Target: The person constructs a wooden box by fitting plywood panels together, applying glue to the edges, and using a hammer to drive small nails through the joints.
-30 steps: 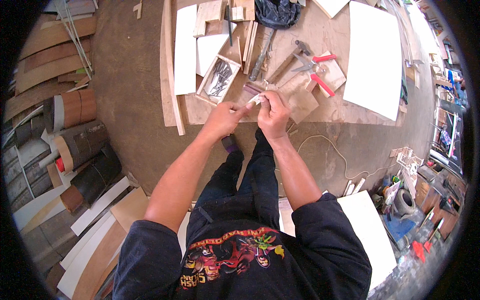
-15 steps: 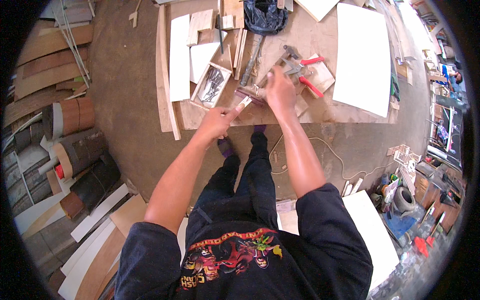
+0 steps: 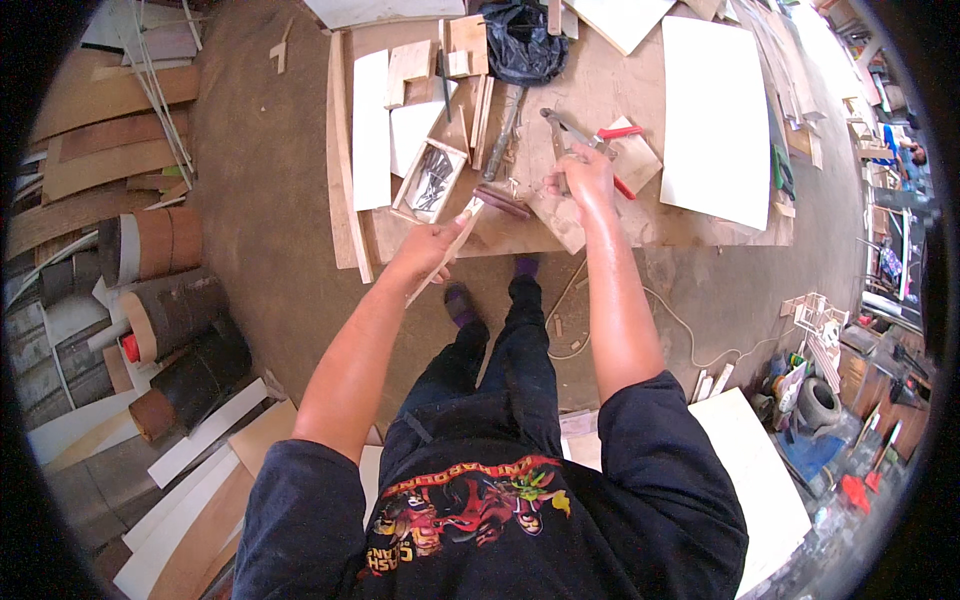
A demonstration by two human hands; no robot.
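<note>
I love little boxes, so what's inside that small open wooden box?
Loose thin grey pieces, probably nails, lie in the wooden box; anything beneath them is covered, so I can't tell.

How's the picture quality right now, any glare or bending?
Head view: fisheye rim fades to black; the large white sheet looks nearly washed out, its right edge bowed. Head view, upper right: bright glare. Head view, centre: left hand and right hand are evenly lit.
</note>
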